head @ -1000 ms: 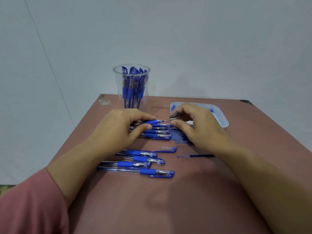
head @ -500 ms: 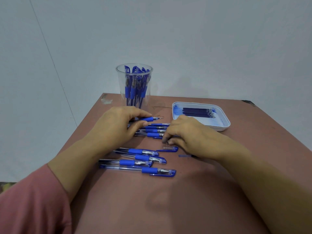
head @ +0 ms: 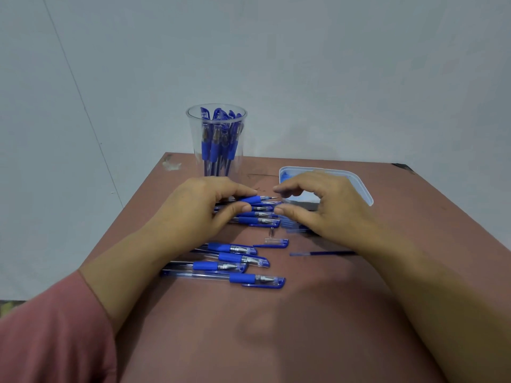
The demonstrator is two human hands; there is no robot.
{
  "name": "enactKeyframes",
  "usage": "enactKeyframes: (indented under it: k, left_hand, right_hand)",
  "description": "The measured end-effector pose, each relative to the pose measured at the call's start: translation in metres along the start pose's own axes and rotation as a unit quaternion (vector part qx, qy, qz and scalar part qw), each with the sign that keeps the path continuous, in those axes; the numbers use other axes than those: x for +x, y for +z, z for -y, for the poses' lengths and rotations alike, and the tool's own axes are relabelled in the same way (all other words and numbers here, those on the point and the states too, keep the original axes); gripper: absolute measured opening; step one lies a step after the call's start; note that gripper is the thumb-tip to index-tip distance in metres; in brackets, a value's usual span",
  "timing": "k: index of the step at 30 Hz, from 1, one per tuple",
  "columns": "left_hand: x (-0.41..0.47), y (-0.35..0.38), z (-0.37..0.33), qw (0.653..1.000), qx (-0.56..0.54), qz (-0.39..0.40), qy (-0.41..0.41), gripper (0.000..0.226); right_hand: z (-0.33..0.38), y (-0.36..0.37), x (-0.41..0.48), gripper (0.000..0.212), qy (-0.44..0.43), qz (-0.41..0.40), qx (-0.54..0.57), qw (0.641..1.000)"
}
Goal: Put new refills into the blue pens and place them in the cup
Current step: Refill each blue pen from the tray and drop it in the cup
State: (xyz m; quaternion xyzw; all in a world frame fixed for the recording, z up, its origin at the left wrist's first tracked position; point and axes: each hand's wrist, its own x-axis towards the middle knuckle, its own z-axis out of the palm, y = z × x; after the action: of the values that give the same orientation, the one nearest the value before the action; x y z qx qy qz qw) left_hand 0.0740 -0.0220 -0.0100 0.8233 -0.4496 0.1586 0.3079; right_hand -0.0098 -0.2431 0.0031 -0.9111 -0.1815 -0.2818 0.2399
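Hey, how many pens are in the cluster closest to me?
4, lying side by side: farthest pen, second pen, third pen, nearest pen. None appears hidden.

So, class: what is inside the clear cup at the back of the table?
Several blue pens stand in the clear cup, caps up. They overlap, so those behind are partly covered and cannot be counted.

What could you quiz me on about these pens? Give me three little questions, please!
1. True or false: the cup holds no pens.
2. What does the left hand grip? A) a pen B) a spoon C) scissors
3. Fill in: the loose cap lies on the ____.
Key: 1 false; 2 A; 3 table.
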Motion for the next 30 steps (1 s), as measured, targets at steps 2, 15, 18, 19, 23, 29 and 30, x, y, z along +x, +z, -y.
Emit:
enactKeyframes:
  k: [2, 15, 18, 19, 23, 29, 30]
  left_hand:
    - [0.0, 0.001, 0.0, 1.0, 0.001, -0.007, 0.017, 0.027]
    - [0.002, 0.004, 0.002, 0.996, 0.02, -0.046, 0.073, 0.027]
    - [0.001, 0.004, 0.003, 0.996, 0.021, -0.044, 0.073, 0.026]
    - [0.001, 0.004, 0.004, 0.996, 0.02, -0.044, 0.071, 0.027]
    - [0.001, 0.005, 0.004, 0.997, 0.015, -0.043, 0.069, 0.025]
    - [0.002, 0.007, 0.006, 0.997, 0.015, -0.04, 0.063, 0.025]
    - [0.001, 0.007, 0.006, 0.997, 0.013, -0.041, 0.06, 0.025]
  right_hand:
    - [0.004, 0.004, 0.001, 0.027, 0.014, 0.008, 0.032, 0.999]
    - [0.004, 0.0, 0.0, 0.028, 0.032, 0.021, 0.068, 0.997]
    - [0.002, 0.001, 0.0, 0.021, 0.042, 0.027, 0.055, 0.997]
    - [0.0, -0.001, 0.0, 0.021, 0.052, 0.028, 0.053, 0.997]
    - [0.0, -0.006, -0.002, 0.027, 0.056, 0.036, 0.072, 0.995]
    - [-0.001, -0.003, -0.001, 0.025, 0.058, 0.046, 0.068, 0.995]
    - [-0.004, -0.006, -0.002, 0.025, 0.067, 0.043, 0.073, 0.994]
